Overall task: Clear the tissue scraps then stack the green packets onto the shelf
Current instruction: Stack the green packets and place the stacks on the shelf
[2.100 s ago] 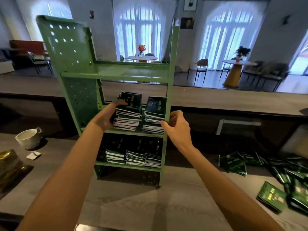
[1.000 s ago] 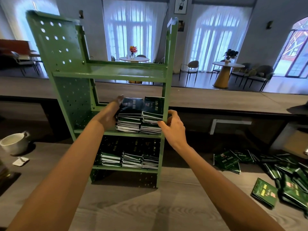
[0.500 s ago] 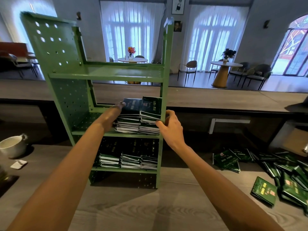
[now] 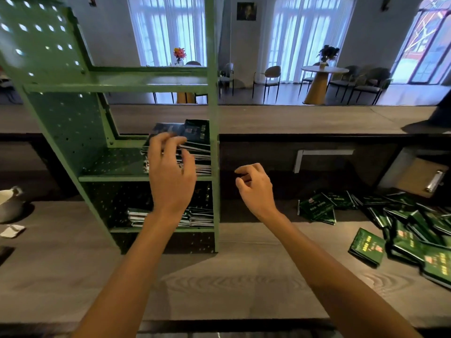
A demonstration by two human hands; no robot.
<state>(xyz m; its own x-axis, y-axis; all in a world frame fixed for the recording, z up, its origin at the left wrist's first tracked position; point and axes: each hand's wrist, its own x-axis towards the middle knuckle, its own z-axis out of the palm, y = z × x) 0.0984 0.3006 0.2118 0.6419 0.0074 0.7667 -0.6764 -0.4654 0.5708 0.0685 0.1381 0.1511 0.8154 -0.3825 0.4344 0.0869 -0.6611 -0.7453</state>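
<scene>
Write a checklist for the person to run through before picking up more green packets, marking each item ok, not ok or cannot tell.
1. Hands free: left hand and right hand hold nothing: ok.
2. Shelf room: bare metal shows on the green shelf unit beside the middle-shelf stacks: ok.
3. Middle-shelf stacks square: the left hand hides part of them: cannot tell.
4. Supply: loose green packets lie on the table at right: ok.
5. Tissue cleared: a white scrap lies near the cup: not ok.
</scene>
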